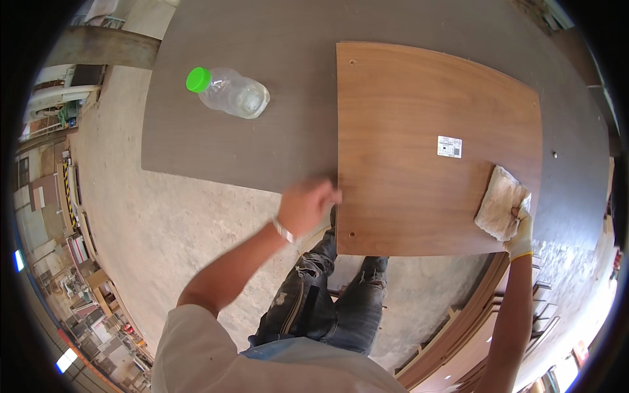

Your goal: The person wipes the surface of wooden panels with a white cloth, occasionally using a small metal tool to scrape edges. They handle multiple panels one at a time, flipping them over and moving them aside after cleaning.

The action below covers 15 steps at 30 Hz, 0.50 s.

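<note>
A brown wood-grain panel (400,150) with a small white label (449,147) lies on the large dark board. My right hand (522,236), in a white glove with a yellow cuff edge, grips a crumpled whitish cloth (500,204) against the panel's lower right part. Bare except for a white band at the wrist, my left hand (306,206) is curled in a loose fist beside the panel's left edge. It is blurred by motion, and nothing shows in its fingers. Whether it touches the edge I cannot tell.
A clear plastic bottle (232,93) with a green cap lies on its side on the dark board (288,141), holding some clear liquid. Stacked brown panels (462,340) stand low on the right. Shelves and materials line the far left, across the concrete floor (164,223).
</note>
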### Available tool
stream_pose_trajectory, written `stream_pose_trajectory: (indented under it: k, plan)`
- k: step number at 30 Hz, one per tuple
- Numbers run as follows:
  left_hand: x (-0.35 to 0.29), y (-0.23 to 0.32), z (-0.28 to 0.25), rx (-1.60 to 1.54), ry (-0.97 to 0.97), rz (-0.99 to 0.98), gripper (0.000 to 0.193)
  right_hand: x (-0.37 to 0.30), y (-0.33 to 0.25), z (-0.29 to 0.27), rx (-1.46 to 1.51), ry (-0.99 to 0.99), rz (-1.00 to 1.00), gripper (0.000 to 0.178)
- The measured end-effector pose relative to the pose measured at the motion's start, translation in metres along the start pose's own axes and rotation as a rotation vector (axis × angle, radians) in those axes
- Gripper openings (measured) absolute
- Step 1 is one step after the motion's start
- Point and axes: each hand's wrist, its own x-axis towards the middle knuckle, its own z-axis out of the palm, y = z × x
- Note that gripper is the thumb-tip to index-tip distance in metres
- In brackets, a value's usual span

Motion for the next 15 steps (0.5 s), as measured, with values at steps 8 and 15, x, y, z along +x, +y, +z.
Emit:
stream_pose_trajectory:
  k: [8, 15]
  plan:
    - [0.176, -0.052, -0.03, 0.307, 0.069, -0.111, 0.037, 0.0, -0.004, 0.004, -0.019, 0.043, 0.018, 0.023]
    - [0.061, -0.041, 0.01, 0.265, 0.048, 0.248, 0.026, 0.013, -0.001, -0.02, -0.012, 0.057, 0.023, 0.027]
